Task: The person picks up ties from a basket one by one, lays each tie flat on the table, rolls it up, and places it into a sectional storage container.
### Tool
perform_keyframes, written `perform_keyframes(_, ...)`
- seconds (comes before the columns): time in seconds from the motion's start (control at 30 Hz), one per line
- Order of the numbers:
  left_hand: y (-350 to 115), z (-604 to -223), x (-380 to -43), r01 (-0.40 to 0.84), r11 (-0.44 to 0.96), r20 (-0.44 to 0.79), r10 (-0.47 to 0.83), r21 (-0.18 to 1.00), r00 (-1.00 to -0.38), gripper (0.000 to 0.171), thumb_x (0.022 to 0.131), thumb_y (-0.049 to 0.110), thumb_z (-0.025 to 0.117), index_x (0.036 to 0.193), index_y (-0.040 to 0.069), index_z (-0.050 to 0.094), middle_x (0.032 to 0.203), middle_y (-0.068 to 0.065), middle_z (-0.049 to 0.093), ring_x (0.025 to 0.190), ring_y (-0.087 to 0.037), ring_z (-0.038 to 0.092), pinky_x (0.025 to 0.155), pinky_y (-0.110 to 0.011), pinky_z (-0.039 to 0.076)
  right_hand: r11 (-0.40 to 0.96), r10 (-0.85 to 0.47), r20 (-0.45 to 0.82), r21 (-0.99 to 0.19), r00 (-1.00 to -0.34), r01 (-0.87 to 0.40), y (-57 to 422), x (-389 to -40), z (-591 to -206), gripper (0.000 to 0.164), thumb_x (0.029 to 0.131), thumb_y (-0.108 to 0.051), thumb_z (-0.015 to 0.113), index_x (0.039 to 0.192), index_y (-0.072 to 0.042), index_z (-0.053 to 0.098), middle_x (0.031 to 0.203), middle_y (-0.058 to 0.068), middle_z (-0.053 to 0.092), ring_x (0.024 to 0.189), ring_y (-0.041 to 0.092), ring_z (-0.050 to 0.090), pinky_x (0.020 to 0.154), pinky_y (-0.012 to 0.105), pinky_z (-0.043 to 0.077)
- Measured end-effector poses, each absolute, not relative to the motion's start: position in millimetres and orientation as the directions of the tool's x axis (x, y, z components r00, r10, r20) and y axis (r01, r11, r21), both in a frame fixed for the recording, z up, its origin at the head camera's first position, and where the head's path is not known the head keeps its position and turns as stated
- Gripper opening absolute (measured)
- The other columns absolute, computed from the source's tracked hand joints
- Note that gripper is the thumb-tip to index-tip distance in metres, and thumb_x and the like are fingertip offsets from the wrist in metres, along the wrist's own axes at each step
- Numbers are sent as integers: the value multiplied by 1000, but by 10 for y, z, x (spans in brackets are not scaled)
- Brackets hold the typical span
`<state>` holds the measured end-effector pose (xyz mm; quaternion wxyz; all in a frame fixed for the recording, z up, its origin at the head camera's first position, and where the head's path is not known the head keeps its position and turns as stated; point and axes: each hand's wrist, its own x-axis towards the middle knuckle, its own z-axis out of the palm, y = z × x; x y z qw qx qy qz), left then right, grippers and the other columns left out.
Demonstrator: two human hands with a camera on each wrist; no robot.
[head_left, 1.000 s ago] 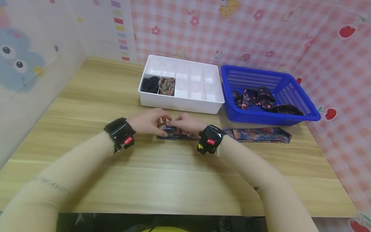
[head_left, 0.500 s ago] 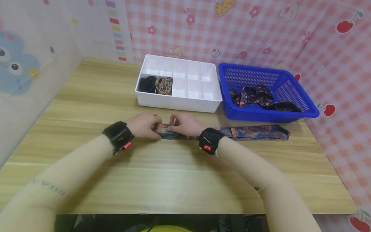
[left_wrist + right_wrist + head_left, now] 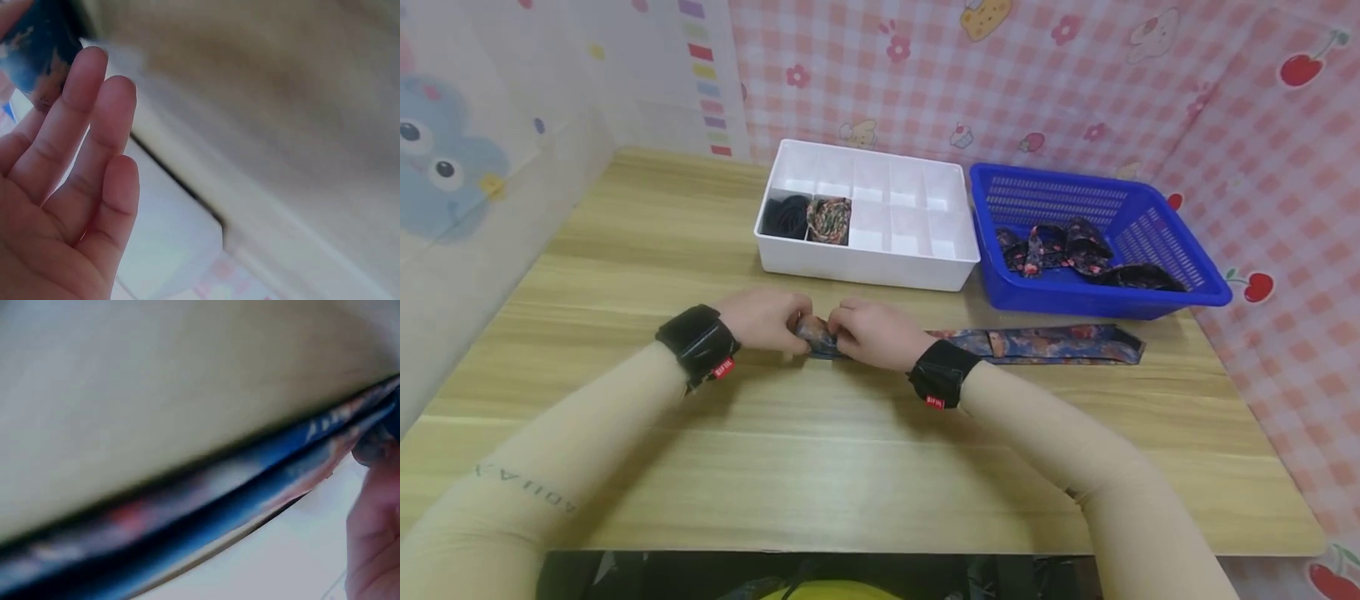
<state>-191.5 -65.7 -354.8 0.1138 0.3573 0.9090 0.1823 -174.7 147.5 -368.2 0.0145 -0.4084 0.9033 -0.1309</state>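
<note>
A blue floral necktie (image 3: 1052, 343) lies doubled lengthwise across the table, its wide pointed end to the right. My left hand (image 3: 765, 319) pinches the bunched left end between thumb and forefinger; in the left wrist view the other fingers (image 3: 115, 106) extend beside the blue cloth (image 3: 37, 53). Just right of it, my right hand (image 3: 882, 335) grips the same end with curled fingers and covers part of the necktie. The right wrist view shows the layered strip (image 3: 206, 494) running up to the right hand (image 3: 378, 525).
Behind the hands stands a white divided box (image 3: 865, 265) with a coiled black necktie (image 3: 787, 217) and a coiled patterned necktie (image 3: 830, 221) in two front compartments. To its right, a blue basket (image 3: 1097, 300) holds dark floral cloth pieces (image 3: 1086, 250). Walls border the table's back and sides.
Both hands have shifted along the necktie's left end, regripping it. The right fingers, lifted half a second ago, now close on the bunched end, which stands up more rounded.
</note>
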Motion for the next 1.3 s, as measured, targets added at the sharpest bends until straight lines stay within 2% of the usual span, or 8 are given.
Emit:
perform_keyframes(0.07, -675, -3496, -1916, 610, 673, -49, 687, 419, -725, 24, 71, 26, 75, 85, 11, 63, 66, 3, 57, 61, -15, 53, 56, -31, 44, 661, -688, 38, -380, -725, -647, 1457, -1759, -3674, 16, 95, -16, 55, 102, -9, 68, 93, 0, 63, 79, 11, 57, 72, 24, 47)
perform_keyframes(0.27, -679, -3355, -1885, 651, 594, 73, 710, 473, -701, 42, 76, 19, 74, 115, 7, 63, 83, -1, 65, 73, -16, 59, 67, -34, 50, 624, -526, -155, -738, -836, -256, 1477, -1775, -3580, 45, 97, -50, 49, 97, -8, 67, 78, 8, 65, 50, 17, 54, 42, 30, 45)
perform_keyframes(0.43, -524, -3341, -1865, 647, 471, 83, 767, 600, -636, 54, 79, 15, 72, 129, 4, 54, 97, -4, 69, 91, -20, 64, 79, -38, 52, 645, -466, -234, -750, -853, -146, 1661, -1788, -3540, 49, 96, -51, 49, 88, -6, 66, 75, 8, 66, 46, 15, 53, 39, 27, 43)
perform_keyframes(0.53, -425, -3395, -1867, 647, 431, 105, 778, 628, -620, 43, 78, 14, 73, 117, 5, 59, 100, -5, 68, 94, -21, 63, 82, -39, 51, 687, -424, -276, -718, -862, -108, 1789, -1795, -3558, 46, 96, -46, 51, 81, -5, 66, 69, 8, 64, 42, 13, 50, 38, 25, 42)
perform_keyframes(0.63, -334, -3479, -1868, 692, 487, 100, 776, 532, -623, 36, 74, 22, 79, 101, 9, 59, 96, -3, 61, 85, -20, 58, 75, -36, 49, 728, -384, -297, -680, -874, -89, 1886, -1795, -3587, 46, 94, -47, 55, 76, -6, 65, 66, 6, 63, 41, 12, 49, 39, 25, 41)
perform_keyframes(0.93, -198, -3625, -1861, 738, 583, 31, 778, 339, -628, 44, 68, 23, 86, 97, 14, 54, 93, -1, 61, 82, -20, 57, 73, -38, 48, 778, -424, -146, -564, -894, -277, 1959, -1799, -3685, 28, 91, -34, 66, 79, -10, 58, 62, -1, 55, 49, 10, 47, 46, 24, 41)
perform_keyframes(1.13, -226, -3614, -1832, 751, 582, 60, 776, 313, -627, 39, 69, 19, 84, 95, 17, 55, 91, 2, 60, 80, -19, 56, 69, -37, 47, 717, -632, 101, -299, -769, -629, 1850, -1725, -3677, 14, 92, -18, 65, 84, -11, 57, 72, -3, 54, 64, 12, 50, 58, 26, 42)
perform_keyframes(1.3, -284, -3656, -1842, 720, 594, 54, 757, 360, -652, 34, 72, 11, 78, 98, 15, 56, 93, 0, 61, 83, -20, 57, 72, -38, 49, 730, -625, 94, -278, -775, -624, 1792, -1660, -3674, 9, 95, -18, 61, 91, -9, 61, 76, -2, 58, 67, 12, 54, 61, 25, 46)
